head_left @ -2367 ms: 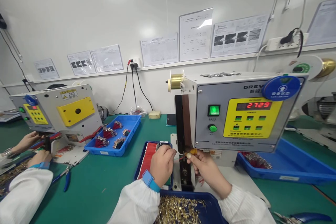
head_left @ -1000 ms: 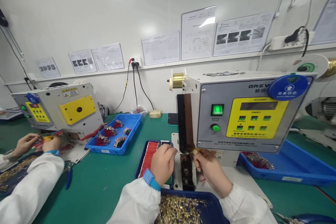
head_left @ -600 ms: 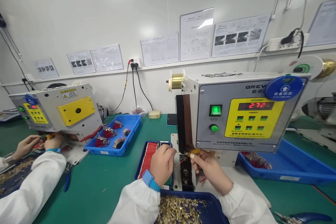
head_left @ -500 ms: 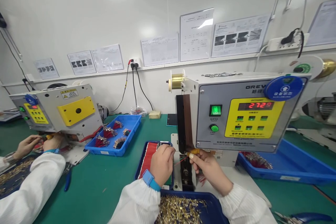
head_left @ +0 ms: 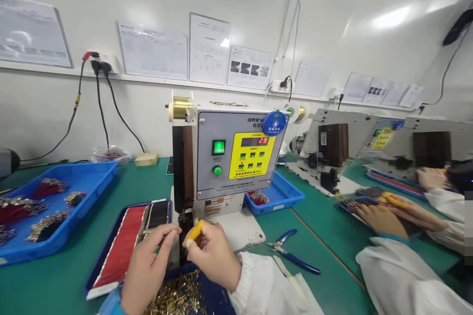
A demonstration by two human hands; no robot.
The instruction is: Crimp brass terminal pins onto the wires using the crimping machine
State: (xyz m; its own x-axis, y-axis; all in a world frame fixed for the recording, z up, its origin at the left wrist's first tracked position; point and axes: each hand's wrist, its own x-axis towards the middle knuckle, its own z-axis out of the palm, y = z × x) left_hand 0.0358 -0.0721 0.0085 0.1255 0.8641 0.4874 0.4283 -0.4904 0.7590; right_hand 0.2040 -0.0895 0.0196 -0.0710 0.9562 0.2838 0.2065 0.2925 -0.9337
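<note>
My left hand (head_left: 150, 263) is closed in a pinch beside the front of the grey machine (head_left: 236, 152). What its fingertips hold, if anything, is too small to make out. Just right of it, my right hand (head_left: 216, 258) is also closed, thumb against the index finger. A yellow cover (head_left: 195, 231), seemingly a finger cot, sits on that index finger. Any thing pinched there is hidden. Below both hands lies a dark blue tray of small gold-coloured metal terminals (head_left: 177, 298). Left of my left hand, red wires (head_left: 123, 241) and black wires (head_left: 158, 216) lie in rows in another tray.
Blue bins (head_left: 99, 182) (head_left: 284, 197) with wire bundles flank the machine. Blue-handled pliers (head_left: 291, 251) lie on the green table at right. A co-worker's hands (head_left: 384, 216) work farther right, near more machines (head_left: 332, 142).
The view has swung right, bringing a co-worker on the right into sight and losing the one on the left. My hands have drawn nearer the camera; the red wire between them no longer shows.
</note>
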